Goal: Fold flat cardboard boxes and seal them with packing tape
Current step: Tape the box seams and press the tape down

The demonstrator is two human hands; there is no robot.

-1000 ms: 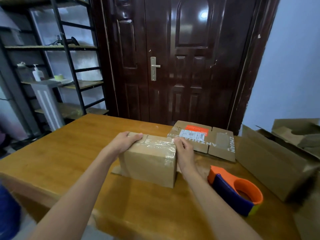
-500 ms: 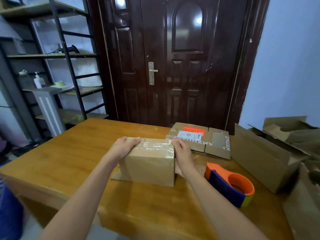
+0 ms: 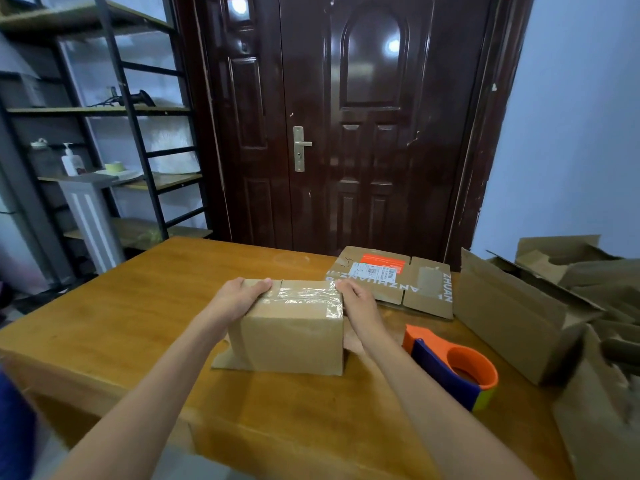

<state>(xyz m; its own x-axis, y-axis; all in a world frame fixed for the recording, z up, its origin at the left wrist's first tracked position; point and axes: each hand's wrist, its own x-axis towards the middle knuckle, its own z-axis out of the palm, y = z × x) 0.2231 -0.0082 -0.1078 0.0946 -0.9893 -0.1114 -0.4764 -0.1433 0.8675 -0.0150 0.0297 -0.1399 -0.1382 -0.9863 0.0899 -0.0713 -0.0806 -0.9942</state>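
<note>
A small brown cardboard box [image 3: 291,336] stands on the wooden table [image 3: 138,317], its top sealed with clear packing tape [image 3: 304,296]. My left hand [image 3: 239,297] grips the box's top left end, fingers curled over the far edge. My right hand [image 3: 358,304] presses against its right end. Loose flaps stick out flat at the bottom on both sides. An orange and blue tape dispenser [image 3: 450,367] lies on the table to the right, apart from both hands.
A flattened printed box [image 3: 394,277] with an orange label lies behind the small box. A bigger open carton [image 3: 512,317] and a heap of cardboard [image 3: 588,271] fill the right side. A dark door [image 3: 346,116] and metal shelves [image 3: 104,112] stand beyond the table.
Both hands stay on the box's ends, which has hardly moved. The camera has tilted up a little, showing more of the door.
</note>
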